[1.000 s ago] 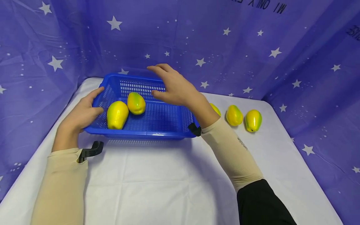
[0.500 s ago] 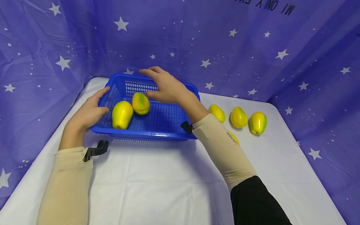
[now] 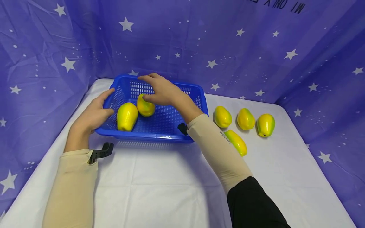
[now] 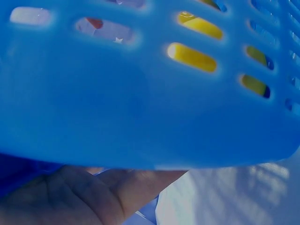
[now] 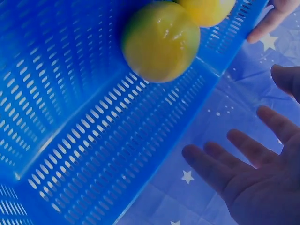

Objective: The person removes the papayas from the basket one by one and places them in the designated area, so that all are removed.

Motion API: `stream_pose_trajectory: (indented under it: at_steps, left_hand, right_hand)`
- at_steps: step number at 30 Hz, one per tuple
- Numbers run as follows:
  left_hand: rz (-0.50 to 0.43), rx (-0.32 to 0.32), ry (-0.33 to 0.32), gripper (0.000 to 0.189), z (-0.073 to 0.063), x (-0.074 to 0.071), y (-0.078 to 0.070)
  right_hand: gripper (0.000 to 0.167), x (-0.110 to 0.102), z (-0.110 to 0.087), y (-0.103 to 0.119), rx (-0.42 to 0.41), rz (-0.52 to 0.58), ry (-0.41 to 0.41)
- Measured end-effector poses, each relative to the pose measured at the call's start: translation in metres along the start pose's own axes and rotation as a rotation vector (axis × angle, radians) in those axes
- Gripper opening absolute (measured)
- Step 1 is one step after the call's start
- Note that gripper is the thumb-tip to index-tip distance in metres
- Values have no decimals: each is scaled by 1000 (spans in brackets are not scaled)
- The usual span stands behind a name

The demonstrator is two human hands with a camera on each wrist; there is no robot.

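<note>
A blue plastic basket [image 3: 168, 122] with slotted walls stands on the white-covered table. Inside it at the left, one yellow-green mango [image 3: 127, 116] lies beside another mango [image 3: 146, 107]. My left hand [image 3: 95, 114] holds the basket's left rim, its thumb and index finger reaching the edge; its other fingers are hidden. In the left wrist view, that hand [image 4: 117, 192] shows along the rim. Over the basket's back part, my right hand [image 3: 162, 90] hovers with fingers spread and holds nothing. From the head its thumb overlaps the second mango; the right wrist view shows the hand [image 5: 258, 173] apart from it.
To the right of the basket lie several mangoes: one near the basket [image 3: 223, 116], a middle one [image 3: 246, 119], a far-right one [image 3: 265, 125] and one partly behind the right sleeve [image 3: 238, 144]. A blue star-patterned curtain [image 3: 182, 38] hangs behind the table.
My right hand has moved left over the basket and nearer to the second mango, its fingers still spread. The left hand keeps its place on the rim. The whole scene has shifted slightly rightward.
</note>
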State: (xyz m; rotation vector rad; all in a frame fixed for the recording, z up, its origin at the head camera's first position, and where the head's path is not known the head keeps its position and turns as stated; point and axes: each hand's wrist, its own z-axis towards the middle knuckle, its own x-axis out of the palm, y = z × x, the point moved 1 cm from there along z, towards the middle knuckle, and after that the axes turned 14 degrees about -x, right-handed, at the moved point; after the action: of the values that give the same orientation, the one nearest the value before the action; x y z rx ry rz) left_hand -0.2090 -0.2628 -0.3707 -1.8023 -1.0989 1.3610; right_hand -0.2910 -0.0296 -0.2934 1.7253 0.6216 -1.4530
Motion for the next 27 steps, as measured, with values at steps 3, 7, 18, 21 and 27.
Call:
stream_pose_trajectory:
  at_steps: [3, 7, 18, 21, 27]
  left_hand:
    - [-12, 1, 6, 85, 0, 1, 1]
    - [-9, 6, -4, 85, 1, 1, 2]
    - [-12, 8, -9, 85, 1, 0, 1]
    - [-18, 5, -4, 85, 0, 0, 1]
    - [-26, 0, 8, 85, 1, -1, 0]
  right_hand:
    - [63, 6, 6, -3, 13, 14, 46]
    - [60, 13, 12, -7, 28, 39, 104]
    - [58, 28, 26, -6, 24, 68, 191]
    - [57, 31, 29, -4, 23, 58, 215]
    - [58, 36, 34, -1, 6, 42, 257]
